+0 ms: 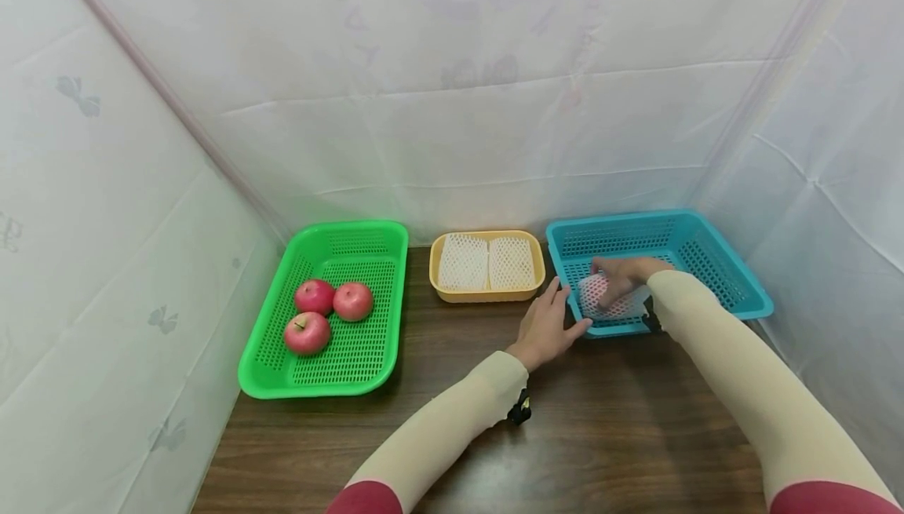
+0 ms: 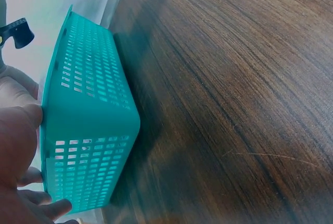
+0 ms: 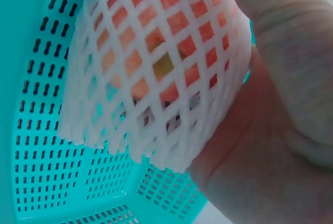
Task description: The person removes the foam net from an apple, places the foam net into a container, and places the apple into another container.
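Observation:
Inside the blue basket (image 1: pixel 734 278) at the right, my right hand (image 1: pixel 621 277) grips a red apple (image 3: pixel 177 23) wrapped in a white foam net sleeve (image 3: pixel 151 125). The net's loose end hangs past the apple in the right wrist view, and the fruit's stem hollow shows through the mesh. My left hand (image 1: pixel 545 326) rests on the basket's near left corner, its fingers fairly straight and spread. In the left wrist view its thumb touches the basket's rim (image 2: pixel 46 94), with several fingertips against the outside wall.
Three bare red apples (image 1: pixel 308 333) lie in a green basket (image 1: pixel 387 326) at the left. Between the baskets stands a small yellow tray (image 1: pixel 487 295) holding two stacks of white foam nets (image 1: pixel 463 261). A brown wooden table (image 1: pixel 452 341) carries everything; white sheeting (image 1: pixel 452 137) hangs around it.

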Action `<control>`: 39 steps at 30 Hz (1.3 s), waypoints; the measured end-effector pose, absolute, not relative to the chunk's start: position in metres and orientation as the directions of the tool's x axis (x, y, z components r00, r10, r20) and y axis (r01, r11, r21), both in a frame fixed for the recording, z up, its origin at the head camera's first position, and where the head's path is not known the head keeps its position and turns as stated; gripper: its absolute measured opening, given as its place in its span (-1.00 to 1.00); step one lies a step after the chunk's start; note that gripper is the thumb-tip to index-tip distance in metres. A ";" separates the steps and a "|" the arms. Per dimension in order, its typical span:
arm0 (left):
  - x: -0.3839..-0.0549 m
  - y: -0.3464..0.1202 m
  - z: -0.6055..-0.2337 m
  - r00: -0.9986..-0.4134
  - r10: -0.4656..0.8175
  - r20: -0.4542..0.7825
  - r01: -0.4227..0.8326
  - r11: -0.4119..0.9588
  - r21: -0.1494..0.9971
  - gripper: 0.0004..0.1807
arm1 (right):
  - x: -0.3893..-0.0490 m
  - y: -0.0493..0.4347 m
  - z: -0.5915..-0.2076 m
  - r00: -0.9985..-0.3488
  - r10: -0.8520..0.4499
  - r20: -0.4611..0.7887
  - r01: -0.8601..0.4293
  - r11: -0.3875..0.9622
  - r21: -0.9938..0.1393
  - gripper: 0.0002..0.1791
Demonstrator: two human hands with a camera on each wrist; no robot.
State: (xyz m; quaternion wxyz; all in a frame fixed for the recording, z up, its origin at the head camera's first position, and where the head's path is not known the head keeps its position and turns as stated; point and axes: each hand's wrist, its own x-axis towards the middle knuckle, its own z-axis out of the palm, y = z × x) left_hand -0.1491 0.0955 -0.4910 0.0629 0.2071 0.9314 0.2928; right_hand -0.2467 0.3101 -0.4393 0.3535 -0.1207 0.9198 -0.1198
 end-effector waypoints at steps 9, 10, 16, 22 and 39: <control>-0.149 0.095 -0.491 -0.905 0.425 0.012 0.355 0.741 0.570 -0.22 | -0.245 0.308 -0.440 -0.754 -0.306 -0.580 -0.149 0.941 -0.303 -0.04; -0.149 0.095 -0.491 -0.905 0.426 0.012 0.356 0.741 0.570 -0.22 | -0.245 0.309 -0.440 -0.756 -0.309 -0.577 -0.152 0.940 -0.304 0.02; -0.149 0.095 -0.491 -0.905 0.425 0.010 0.354 0.740 0.571 -0.22 | -0.244 0.310 -0.440 -0.765 -0.320 -0.558 -0.175 0.938 -0.299 0.14; -0.150 0.095 -0.491 -0.904 0.427 0.015 0.359 0.739 0.570 -0.22 | -0.246 0.311 -0.441 -0.781 -0.331 -0.530 -0.211 0.938 -0.276 0.04; -0.148 0.093 -0.491 -0.899 0.437 0.035 0.378 0.731 0.568 -0.21 | -0.245 0.313 -0.446 -0.820 -0.384 -0.425 -0.236 0.903 -0.359 -0.10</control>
